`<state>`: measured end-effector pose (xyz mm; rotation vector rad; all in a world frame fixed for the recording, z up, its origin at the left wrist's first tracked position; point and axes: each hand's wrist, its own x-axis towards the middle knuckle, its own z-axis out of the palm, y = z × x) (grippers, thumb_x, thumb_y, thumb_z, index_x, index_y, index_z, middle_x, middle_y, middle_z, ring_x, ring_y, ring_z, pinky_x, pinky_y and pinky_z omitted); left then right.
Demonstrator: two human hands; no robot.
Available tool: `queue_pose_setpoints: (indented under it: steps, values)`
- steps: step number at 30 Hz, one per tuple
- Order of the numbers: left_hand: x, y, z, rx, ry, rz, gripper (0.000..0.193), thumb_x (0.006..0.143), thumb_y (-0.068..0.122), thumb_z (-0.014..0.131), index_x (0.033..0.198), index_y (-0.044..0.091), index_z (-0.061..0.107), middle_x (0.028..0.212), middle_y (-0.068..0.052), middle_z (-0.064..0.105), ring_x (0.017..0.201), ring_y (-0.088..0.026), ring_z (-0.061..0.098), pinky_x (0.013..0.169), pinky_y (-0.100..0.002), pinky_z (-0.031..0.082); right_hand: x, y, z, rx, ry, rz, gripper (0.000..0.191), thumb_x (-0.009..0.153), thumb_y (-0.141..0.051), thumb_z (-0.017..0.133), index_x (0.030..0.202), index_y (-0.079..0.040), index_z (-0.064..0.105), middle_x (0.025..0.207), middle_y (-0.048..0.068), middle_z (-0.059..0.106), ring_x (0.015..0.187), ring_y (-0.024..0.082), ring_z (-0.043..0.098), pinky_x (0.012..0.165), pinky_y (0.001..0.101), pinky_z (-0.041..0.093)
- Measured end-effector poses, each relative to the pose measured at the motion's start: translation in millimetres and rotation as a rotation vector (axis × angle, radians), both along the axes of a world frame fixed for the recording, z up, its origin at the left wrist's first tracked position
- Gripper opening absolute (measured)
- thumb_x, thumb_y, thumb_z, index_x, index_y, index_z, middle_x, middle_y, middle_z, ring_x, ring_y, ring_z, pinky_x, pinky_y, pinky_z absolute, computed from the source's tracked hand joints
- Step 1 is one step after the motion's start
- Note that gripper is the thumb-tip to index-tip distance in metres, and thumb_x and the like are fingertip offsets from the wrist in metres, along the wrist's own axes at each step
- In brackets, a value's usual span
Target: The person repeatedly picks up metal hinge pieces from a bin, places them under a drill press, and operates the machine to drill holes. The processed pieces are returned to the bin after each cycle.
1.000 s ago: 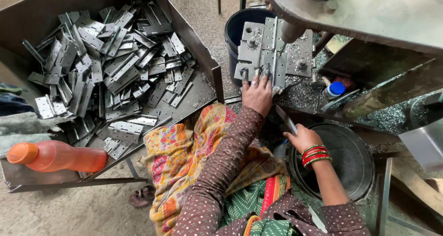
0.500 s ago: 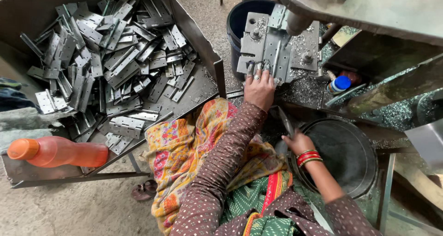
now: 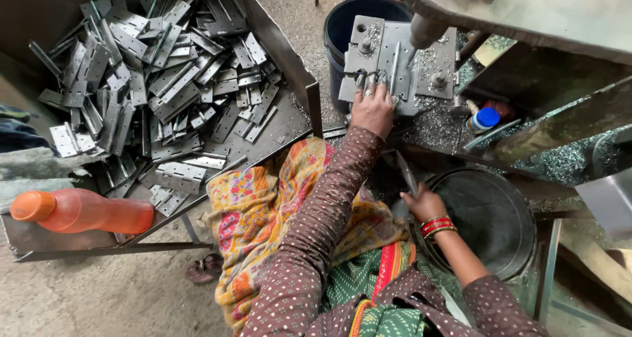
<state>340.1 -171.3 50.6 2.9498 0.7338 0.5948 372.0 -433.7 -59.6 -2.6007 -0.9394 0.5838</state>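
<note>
My left hand (image 3: 372, 106) rests flat on the grey metal jig plate (image 3: 428, 67) under the drill spindle (image 3: 424, 28), fingers pressing a narrow metal strip against it. My right hand (image 3: 421, 204), with red bangles at the wrist, is shut on a flat metal hinge piece (image 3: 406, 172) held over the edge of a dark round basin (image 3: 494, 218). A brown dotted sleeve covers both arms.
A big metal tray (image 3: 289, 60) at the left holds several loose hinge plates (image 3: 158, 80). An orange bottle (image 3: 85, 212) lies on its front edge. A dark blue bucket (image 3: 342, 27) stands behind the jig. Metal shavings and a blue-capped bottle (image 3: 484, 119) lie right of it.
The view has shifted slightly. My left hand stays on the jig plate. My right hand with the hinge piece has hardly moved beside the basin.
</note>
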Motion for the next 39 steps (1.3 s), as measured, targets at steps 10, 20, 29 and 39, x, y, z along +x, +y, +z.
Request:
queue_pose_setpoints:
  steps: [10,20,29,39]
  values:
    - [41.3,19.1,11.2,-0.094,0.064,0.036,0.021,0.095,0.017,0.056,0.104,0.009,0.074,0.131,-0.009,0.064,0.126,-0.027,0.059,0.113,-0.058,0.035,11.2,8.2,28.6,-0.181,-0.042,-0.017,0.058,0.085,-0.058,0.068,0.103,-0.003,0.062,0.086,0.027,0.073,0.082,0.044,0.072,0.073,0.0516,0.057]
    - [-61.1,-31.7,71.6,-0.569,-0.339,0.183,0.033,0.104,0.033,0.051,0.124,0.014,0.069,0.125,-0.007,0.07,0.114,-0.029,0.067,0.107,-0.053,0.045,31.3,13.6,53.8,-0.22,0.08,0.029,0.064,0.082,-0.063,0.068,0.101,-0.001,0.064,0.085,0.024,0.072,0.081,0.043,0.072,0.074,0.0523,0.056]
    - [7.3,3.9,64.3,-0.145,0.193,0.064,0.037,0.103,0.028,0.044,0.13,0.015,0.065,0.149,-0.003,0.051,0.141,-0.024,0.042,0.121,-0.062,0.019,17.0,35.4,121.6,-0.286,0.051,0.027,0.066,0.081,-0.063,0.069,0.104,-0.002,0.065,0.09,0.026,0.073,0.088,0.044,0.071,0.08,0.0516,0.055]
    - [46.1,40.9,56.6,-0.301,0.367,0.086,0.04,0.105,0.035,0.036,0.129,0.02,0.064,0.159,0.004,0.039,0.147,-0.019,0.035,0.12,-0.057,0.02,17.6,12.9,57.3,-0.198,0.055,-0.017,0.059,0.083,-0.059,0.068,0.096,-0.002,0.064,0.083,0.025,0.072,0.079,0.044,0.072,0.073,0.0519,0.056]
